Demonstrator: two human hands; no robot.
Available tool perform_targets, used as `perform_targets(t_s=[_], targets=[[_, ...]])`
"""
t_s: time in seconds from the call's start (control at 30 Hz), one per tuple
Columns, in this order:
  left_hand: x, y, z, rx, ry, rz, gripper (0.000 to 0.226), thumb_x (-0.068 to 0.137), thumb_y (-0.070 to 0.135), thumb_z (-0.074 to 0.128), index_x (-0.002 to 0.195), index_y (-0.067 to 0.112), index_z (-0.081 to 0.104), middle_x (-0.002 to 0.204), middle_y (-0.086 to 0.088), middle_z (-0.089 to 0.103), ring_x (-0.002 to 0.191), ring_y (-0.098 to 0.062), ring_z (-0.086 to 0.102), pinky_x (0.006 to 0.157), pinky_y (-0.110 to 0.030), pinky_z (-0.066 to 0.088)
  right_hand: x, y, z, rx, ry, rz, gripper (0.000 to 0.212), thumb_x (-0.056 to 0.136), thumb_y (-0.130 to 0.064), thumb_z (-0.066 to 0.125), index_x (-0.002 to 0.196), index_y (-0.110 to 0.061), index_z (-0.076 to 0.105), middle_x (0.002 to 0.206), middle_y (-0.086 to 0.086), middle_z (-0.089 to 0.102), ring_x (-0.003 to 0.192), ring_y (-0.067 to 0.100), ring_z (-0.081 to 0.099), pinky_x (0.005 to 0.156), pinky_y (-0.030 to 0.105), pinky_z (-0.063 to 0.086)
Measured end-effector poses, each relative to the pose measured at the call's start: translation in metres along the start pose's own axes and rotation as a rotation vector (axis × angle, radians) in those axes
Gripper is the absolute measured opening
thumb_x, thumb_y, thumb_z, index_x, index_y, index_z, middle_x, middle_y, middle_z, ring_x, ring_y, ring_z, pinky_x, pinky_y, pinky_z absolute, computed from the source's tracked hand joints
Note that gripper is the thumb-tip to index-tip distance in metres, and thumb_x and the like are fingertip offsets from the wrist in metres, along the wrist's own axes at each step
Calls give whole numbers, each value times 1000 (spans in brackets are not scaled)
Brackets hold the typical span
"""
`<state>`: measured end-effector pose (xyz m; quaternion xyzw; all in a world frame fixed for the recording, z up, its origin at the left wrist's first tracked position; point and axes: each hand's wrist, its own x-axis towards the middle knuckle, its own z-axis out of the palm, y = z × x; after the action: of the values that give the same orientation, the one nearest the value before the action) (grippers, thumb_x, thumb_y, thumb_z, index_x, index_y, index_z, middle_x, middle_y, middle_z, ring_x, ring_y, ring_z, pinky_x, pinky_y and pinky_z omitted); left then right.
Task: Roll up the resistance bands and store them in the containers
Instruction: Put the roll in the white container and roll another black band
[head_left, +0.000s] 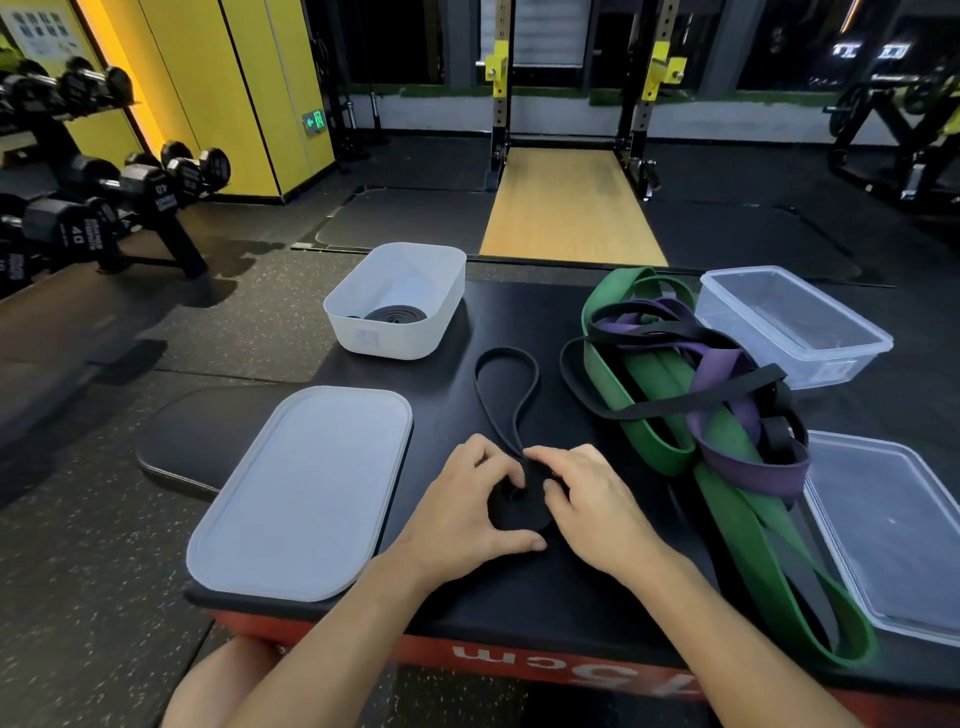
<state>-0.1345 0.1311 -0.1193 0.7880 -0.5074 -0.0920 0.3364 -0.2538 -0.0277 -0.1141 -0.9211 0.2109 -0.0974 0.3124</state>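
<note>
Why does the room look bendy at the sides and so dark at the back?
Head view: the wide-angle lens tilts the yellow wall; the squat rack behind sits in dim light, the table better lit; the rolled black band looks slightly soft.

Black band coil (519, 512) at pad (511, 312) near edge: mostly covered by fingers of left hand (467, 499) and right hand (587, 499), turn count unreadable
White tub (400, 343) at pad far-left corner: near wall hides part of rolled band (396, 314); label (368, 339) too blurred to read
Clear tray (893, 535) at pad right side: cut by picture edge
Tangled bands (727, 410) on pad right half: lower layers buried
</note>
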Motion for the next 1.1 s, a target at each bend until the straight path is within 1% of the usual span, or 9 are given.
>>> perform_targets(t_s=[0.13,0.27,0.4,0.6,0.73,0.8,0.9,1.0,1.1], targets=[[0,0,-2,-12,15,-14,57,65,53,89,91,30,45,104,18,40,101,-7,45,74,-16,36,-5,6,-11,34,-204,-9,91,73,-40,70,151,-56,25,137,-18,36,131,8,40,111,39,42],[-3,0,-5,-42,-40,20,38,74,32,78,91,28,44,104,17,39,104,-8,44,77,-17,37,0,7,-12,-24,-272,-68,105,66,-54,77,152,-59,17,144,-21,32,138,10,28,113,41,36],[-4,-1,-7,-115,-60,11,23,74,19,55,90,27,40,101,13,40,100,-11,42,76,-18,32,7,-1,-2,-108,-172,-199,101,65,-73,75,151,-43,32,143,-29,41,139,1,25,117,37,27],[-3,-7,-1,-200,38,-15,31,78,7,54,94,33,50,106,17,47,111,-13,50,89,-22,41,2,-20,12,-130,-11,-192,74,66,-59,69,131,-36,43,124,-27,47,123,7,36,106,30,31],[-3,-11,8,-2,248,-42,11,85,31,76,94,33,71,102,21,49,106,-4,48,84,-16,40,-9,-23,13,-134,77,-126,64,68,-61,67,122,-35,44,112,-26,44,114,4,34,104,26,32],[-3,-12,9,63,317,-135,19,81,50,78,92,36,73,97,20,50,97,-2,48,76,-15,40,-15,-25,16,-157,131,-92,62,68,-63,68,118,-33,45,109,-25,41,111,5,34,102,25,32],[-2,-13,9,41,247,-160,31,81,60,72,104,39,74,95,22,55,94,0,55,80,-16,43,-20,-26,20,-213,215,-89,68,66,-74,66,114,-30,48,108,-21,47,109,10,44,101,30,37],[-1,-12,8,36,161,-89,37,85,55,72,118,38,75,113,27,62,107,4,52,94,-19,42,-24,-14,12,-209,87,-108,85,67,-83,65,131,-33,43,124,-23,45,122,5,39,107,30,37],[-1,-15,6,34,143,-67,31,89,51,72,118,39,76,124,27,65,116,3,50,99,-22,42,-27,-3,-4,-132,-92,-148,85,73,-67,69,144,-41,31,133,-28,32,133,2,29,113,32,34]])
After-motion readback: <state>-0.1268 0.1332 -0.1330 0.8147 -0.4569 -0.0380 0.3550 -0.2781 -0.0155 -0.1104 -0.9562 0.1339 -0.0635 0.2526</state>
